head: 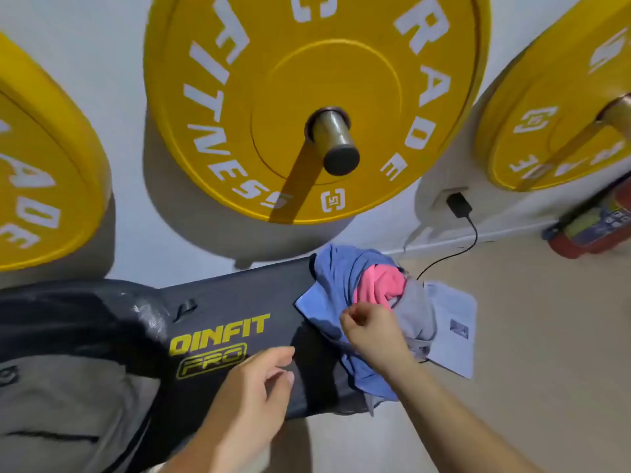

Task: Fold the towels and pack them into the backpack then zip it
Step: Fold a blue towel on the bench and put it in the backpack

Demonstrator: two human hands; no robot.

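Note:
A heap of towels lies at the right end of a black padded bench (218, 302): a blue towel (334, 274), a pink towel (379, 285) and a grey towel (418, 312) bunched together. My right hand (372, 331) has its fingers curled and pinches the heap where the blue and grey cloth meet. My left hand (256, 384) hovers over the bench's front edge with fingers loosely bent, holding nothing. A grey backpack (58, 414) with a black zip line lies at the lower left beside a black bag part (68, 319).
Three yellow weight plates hang on pegs on the white wall, the middle plate (307, 97) right above the bench. A black charger (459, 204) with its cable runs down to the beige floor. A sheet of paper (454, 332) lies under the towels' right side. A red object (594, 227) sits far right.

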